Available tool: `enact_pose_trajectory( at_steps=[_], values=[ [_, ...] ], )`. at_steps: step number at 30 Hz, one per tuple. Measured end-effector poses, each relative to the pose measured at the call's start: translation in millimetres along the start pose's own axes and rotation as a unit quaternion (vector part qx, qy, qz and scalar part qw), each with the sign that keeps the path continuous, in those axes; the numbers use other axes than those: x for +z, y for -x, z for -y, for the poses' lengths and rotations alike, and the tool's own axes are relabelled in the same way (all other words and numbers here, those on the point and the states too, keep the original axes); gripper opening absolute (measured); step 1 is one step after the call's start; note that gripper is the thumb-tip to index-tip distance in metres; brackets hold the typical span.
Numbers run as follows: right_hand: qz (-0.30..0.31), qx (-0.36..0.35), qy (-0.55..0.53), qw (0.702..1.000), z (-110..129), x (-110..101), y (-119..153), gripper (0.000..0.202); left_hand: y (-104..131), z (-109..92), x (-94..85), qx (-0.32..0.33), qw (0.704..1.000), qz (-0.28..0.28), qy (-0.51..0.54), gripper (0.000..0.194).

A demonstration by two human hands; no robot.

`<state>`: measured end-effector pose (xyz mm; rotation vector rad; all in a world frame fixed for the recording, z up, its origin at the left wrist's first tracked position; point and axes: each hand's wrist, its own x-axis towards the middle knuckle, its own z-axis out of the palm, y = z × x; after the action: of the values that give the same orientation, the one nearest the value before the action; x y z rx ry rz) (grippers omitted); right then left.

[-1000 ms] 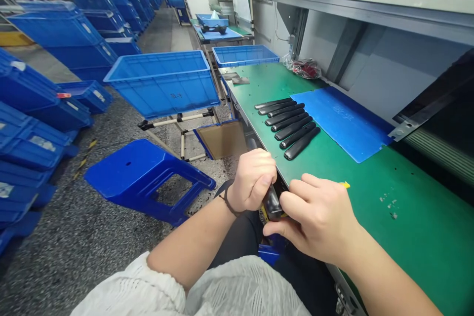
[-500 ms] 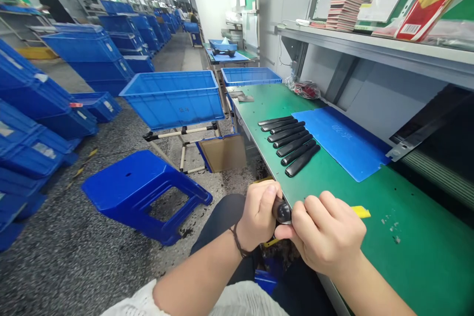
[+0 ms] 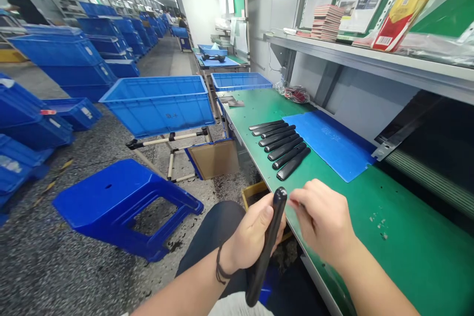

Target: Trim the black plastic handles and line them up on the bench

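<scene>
My left hand (image 3: pixel 252 232) is wrapped round a long black handle-shaped piece (image 3: pixel 264 256), which slants with its rounded end up, over my lap. Just right of that end, my right hand (image 3: pixel 322 217) is closed, its fingertips pinched together beside the piece; whatever it holds is hidden. Several similar black pieces (image 3: pixel 283 145) lie side by side on the green tabletop (image 3: pixel 348 207), beyond my hands. Behind them is a flat blue sheet (image 3: pixel 329 140). Small pale scraps (image 3: pixel 381 224) are scattered to the right of my right hand.
A blue stool (image 3: pixel 122 202) stands at the left, with an open blue crate (image 3: pixel 159 108) on a rack behind it. A yellow bin (image 3: pixel 254 191) is below the table edge. Above the table's back runs a shelf (image 3: pixel 355 52). Blue crates are stacked far left, near a person.
The black piece has swung upright in my left hand, showing its length. My right hand has moved off it, and the yellow item that stuck out behind that hand no longer shows. The view has shifted.
</scene>
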<state>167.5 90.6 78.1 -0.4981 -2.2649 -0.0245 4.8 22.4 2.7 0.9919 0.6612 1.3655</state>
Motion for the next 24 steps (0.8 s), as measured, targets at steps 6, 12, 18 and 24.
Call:
enact_pose_trajectory(
  at_steps=[6,12,18,24],
  values=[
    [0.077,0.046,0.008,0.996,-6,-9,0,0.042,3,-2,-9.1,0.004,0.998,-0.04,-0.044,0.054],
    [0.106,0.07,-0.013,0.992,-1,-1,0,0.054,7,-7,-8.9,0.029,0.993,-0.019,-0.114,0.058],
    [0.102,0.051,0.014,0.993,4,-6,-5,0.056,9,-6,-6.4,0.034,0.99,-0.021,-0.137,0.057],
    [0.061,0.012,0.099,0.993,4,-2,-3,0.055,5,1,-1.2,0.008,0.993,-0.06,-0.099,0.054]
  ],
)
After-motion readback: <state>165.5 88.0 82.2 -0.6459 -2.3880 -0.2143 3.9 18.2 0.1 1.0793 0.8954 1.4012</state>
